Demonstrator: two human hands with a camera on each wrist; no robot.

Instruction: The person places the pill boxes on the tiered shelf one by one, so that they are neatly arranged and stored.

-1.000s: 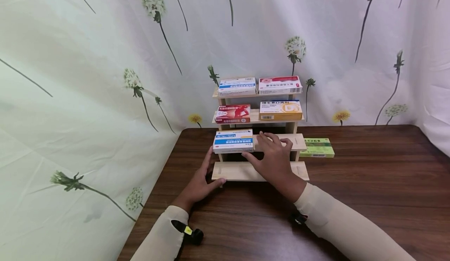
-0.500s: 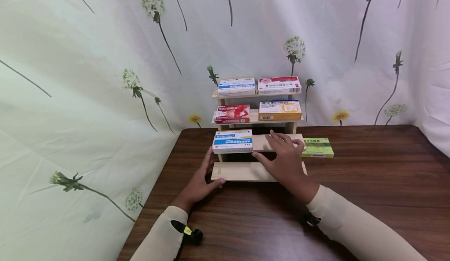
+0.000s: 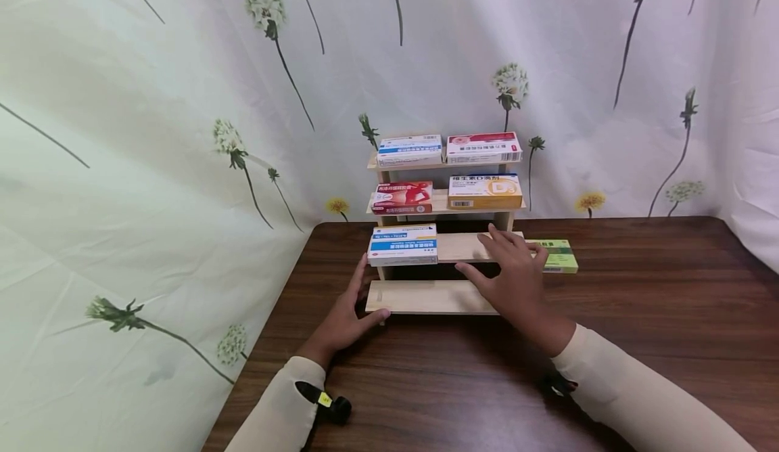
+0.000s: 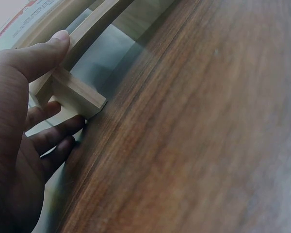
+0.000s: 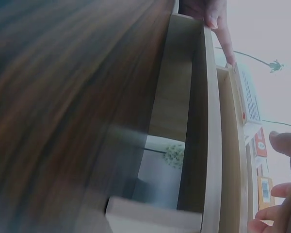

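Note:
A light wooden rack (image 3: 426, 296) with stepped shelves stands near the back of the table. My left hand (image 3: 342, 317) grips its lower left corner, thumb on the bottom shelf's edge and fingers along the side. In the left wrist view the fingers bend around the wooden leg (image 4: 80, 94). A white and blue medicine box (image 3: 403, 245) lies on the left of the second shelf up, by my left fingertips. Over the right part of that shelf, my right hand (image 3: 517, 279) holds nothing, fingers loosely spread. It partly hides a green box (image 3: 561, 256) on the table.
Higher shelves carry a red box (image 3: 402, 197), a yellow and white box (image 3: 485, 190), another white and blue box (image 3: 410, 149) and a red and white box (image 3: 483, 147). Behind the dark wooden table (image 3: 657, 323) hangs a white flowered curtain (image 3: 426, 66).
My right hand has moved to the right along the second shelf, away from the white and blue box, and now covers part of the green box. My left hand has stayed in place.

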